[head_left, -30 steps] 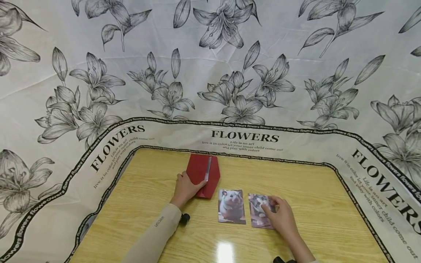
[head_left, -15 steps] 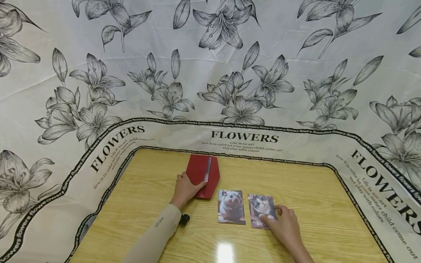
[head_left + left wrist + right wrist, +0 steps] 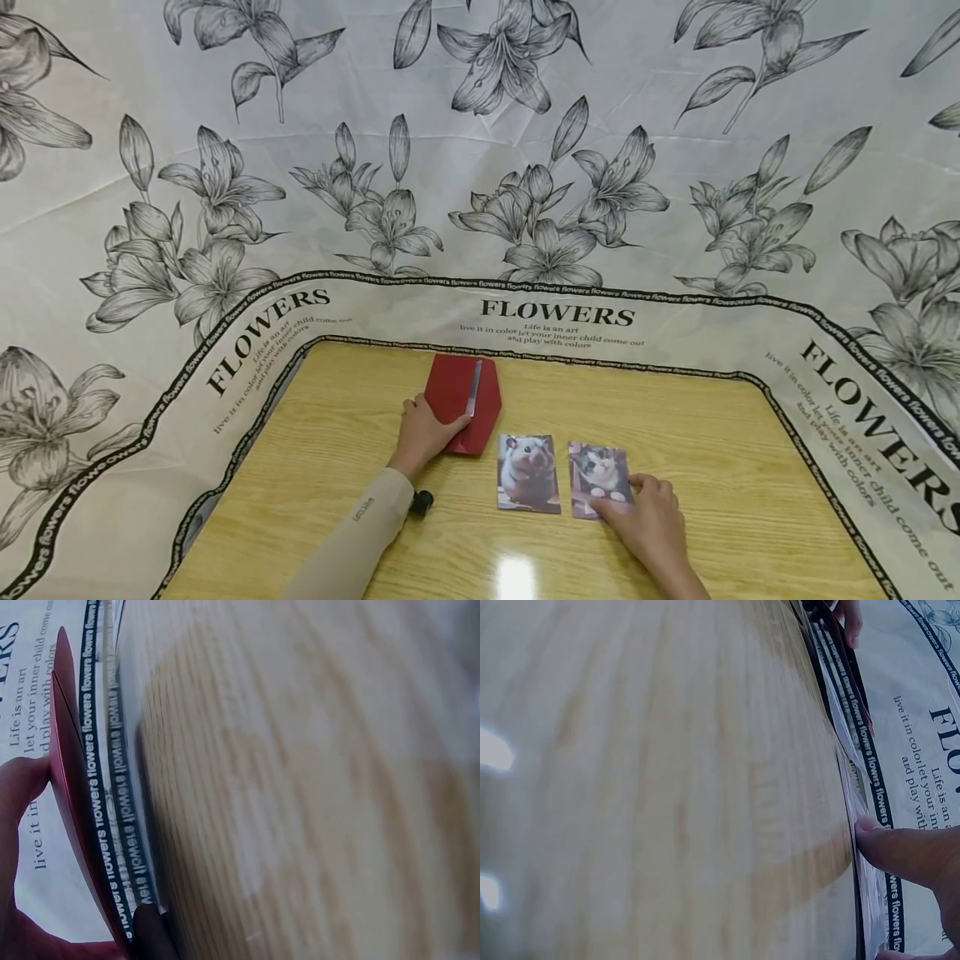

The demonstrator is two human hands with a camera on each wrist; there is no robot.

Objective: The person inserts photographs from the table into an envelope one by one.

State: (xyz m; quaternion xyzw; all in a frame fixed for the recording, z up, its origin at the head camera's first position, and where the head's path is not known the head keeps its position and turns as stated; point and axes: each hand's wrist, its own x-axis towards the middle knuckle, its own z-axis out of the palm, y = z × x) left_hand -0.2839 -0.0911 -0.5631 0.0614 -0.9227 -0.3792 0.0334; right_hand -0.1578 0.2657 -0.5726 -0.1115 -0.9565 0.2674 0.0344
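My left hand (image 3: pixel 423 433) grips a red envelope (image 3: pixel 453 387) at its lower left, with the thumb on top near a pale strip. In the left wrist view the envelope (image 3: pixel 71 780) appears edge-on beside the thumb. To the right, a photo card of a cat (image 3: pixel 600 471) lies on the table; my right hand (image 3: pixel 651 525) pinches it, thumb over the lower part and fingers at the right edge. The right wrist view has the thumb (image 3: pixel 900 847) pressing down on the card. Between the envelope and the cat card lies a photo card of a hamster (image 3: pixel 527 471), untouched.
The wooden table (image 3: pixel 345 500) carries all these things. A white cloth (image 3: pixel 420 208) with black flower prints hangs behind and along both sides, its lettered border meeting the table's edges. A small black piece (image 3: pixel 422 501) sits by the left wrist.
My right hand has slid down and right along the cat card, uncovering the cat's face. The card has barely shifted. My left hand and the envelope have stayed in place.
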